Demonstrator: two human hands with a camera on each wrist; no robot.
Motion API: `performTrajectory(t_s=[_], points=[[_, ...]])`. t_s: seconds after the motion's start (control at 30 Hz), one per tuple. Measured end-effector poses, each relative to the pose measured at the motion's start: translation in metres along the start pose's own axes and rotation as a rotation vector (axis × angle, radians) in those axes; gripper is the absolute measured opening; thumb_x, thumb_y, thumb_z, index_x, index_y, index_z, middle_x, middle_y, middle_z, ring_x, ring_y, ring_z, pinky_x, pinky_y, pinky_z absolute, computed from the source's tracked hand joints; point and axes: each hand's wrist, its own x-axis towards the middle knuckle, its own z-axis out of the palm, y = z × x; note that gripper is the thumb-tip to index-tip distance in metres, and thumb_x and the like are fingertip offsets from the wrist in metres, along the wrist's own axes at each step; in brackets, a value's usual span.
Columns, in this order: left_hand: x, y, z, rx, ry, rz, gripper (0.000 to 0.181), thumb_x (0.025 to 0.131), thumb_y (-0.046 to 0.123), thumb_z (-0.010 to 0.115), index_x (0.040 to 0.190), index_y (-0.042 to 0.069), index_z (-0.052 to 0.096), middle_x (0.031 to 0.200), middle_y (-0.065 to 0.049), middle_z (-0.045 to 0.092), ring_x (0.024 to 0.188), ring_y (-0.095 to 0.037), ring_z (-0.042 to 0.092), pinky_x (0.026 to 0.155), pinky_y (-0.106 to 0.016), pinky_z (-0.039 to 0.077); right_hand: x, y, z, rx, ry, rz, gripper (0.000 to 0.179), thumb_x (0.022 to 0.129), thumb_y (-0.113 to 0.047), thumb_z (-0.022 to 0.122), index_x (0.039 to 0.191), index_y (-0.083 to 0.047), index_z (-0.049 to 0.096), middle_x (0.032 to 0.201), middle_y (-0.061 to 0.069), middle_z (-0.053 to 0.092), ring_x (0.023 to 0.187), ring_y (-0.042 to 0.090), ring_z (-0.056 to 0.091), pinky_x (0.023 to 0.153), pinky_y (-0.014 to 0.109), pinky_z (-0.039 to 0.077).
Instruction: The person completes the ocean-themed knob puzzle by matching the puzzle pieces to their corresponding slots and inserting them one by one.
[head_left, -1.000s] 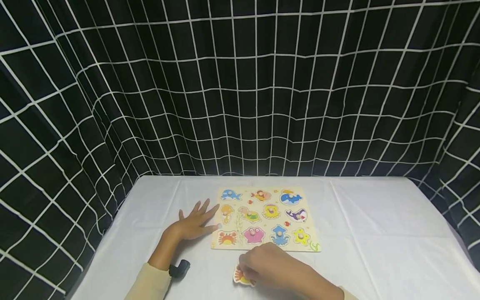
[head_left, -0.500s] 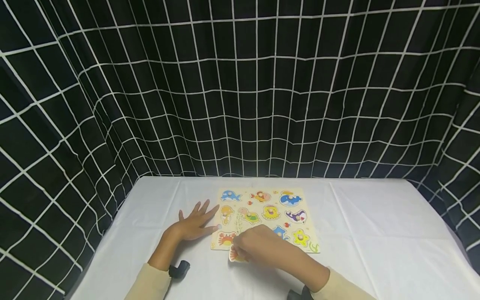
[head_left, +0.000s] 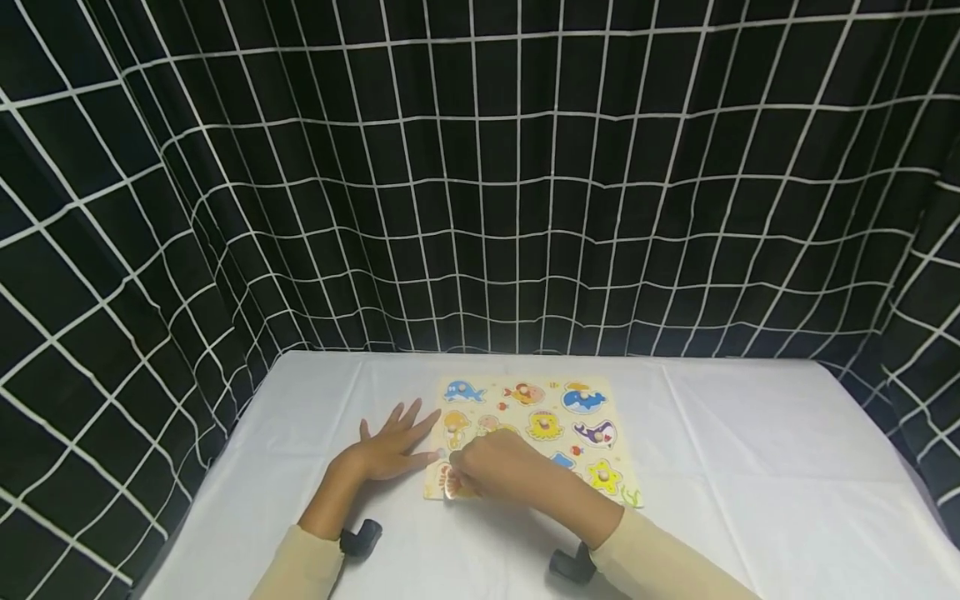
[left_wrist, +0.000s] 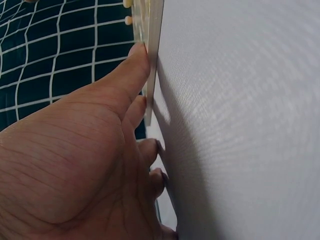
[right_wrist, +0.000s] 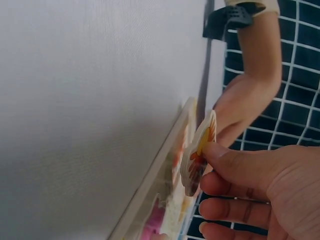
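Note:
A wooden sea-animal puzzle board (head_left: 628, 472) lies flat on the white table. My right hand (head_left: 501, 467) reaches over its lower left part and pinches a crab puzzle piece (right_wrist: 199, 155) between thumb and fingers. In the right wrist view the crab piece is tilted on edge, close over the board's printed crab spot. My left hand (head_left: 386, 450) rests beside the board's left side with fingers spread, its thumb (left_wrist: 135, 67) against the board edge. Behind my right hand the pink piece and most of the blue squid are hidden in the head view.
Knobbed pieces sit on the board, among them a yellow star (head_left: 604, 477), a yellow octopus (head_left: 544, 426) and a purple whale (head_left: 595, 433). Dark devices are strapped at the left wrist (head_left: 362, 539) and right wrist (head_left: 573, 565). A black curtain (head_left: 495, 208) with white grid lines surrounds the table.
My right hand has carried the crab piece from the tablecloth in front of the board up and leftward, over the board's lower left corner. The left hand has stayed in place.

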Motion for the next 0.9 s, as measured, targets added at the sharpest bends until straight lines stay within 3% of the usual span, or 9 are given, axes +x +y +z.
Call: performTrajectory(t_s=[0.3,0.6,0.9], points=[[-0.003,0.004,0.001,-0.013,-0.015,0.003,0.070,0.102,0.057,0.048,0.162,0.029,0.027,0.170,-0.012,0.010,0.155,-0.039,0.003,0.107,-0.082,-0.002,0.009,0.003,0.016,-0.006,-0.029,0.019,0.020,0.098,-0.031,0.069,0.084,-0.017,0.068,0.060,-0.009,0.054,0.052,0.004,0.043,0.048,0.020,0.036],[-0.001,0.001,0.001,0.002,-0.014,0.000,0.070,0.101,0.060,0.046,0.162,0.030,0.026,0.170,-0.010,0.009,0.156,-0.038,0.003,0.107,-0.083,-0.001,0.013,0.003,0.020,0.036,0.016,0.036,0.013,0.098,-0.025,0.069,0.088,-0.017,0.070,0.067,-0.008,0.063,0.055,0.003,0.046,0.052,0.020,0.040],[-0.002,-0.001,0.000,-0.013,-0.006,0.021,0.070,0.102,0.056,0.048,0.162,0.027,0.026,0.170,-0.013,0.009,0.155,-0.040,0.001,0.107,-0.082,-0.002,0.017,0.003,0.019,0.017,-0.026,0.058,0.007,0.098,-0.021,0.068,0.093,-0.018,0.073,0.078,-0.007,0.072,0.058,0.002,0.051,0.052,0.019,0.040]])
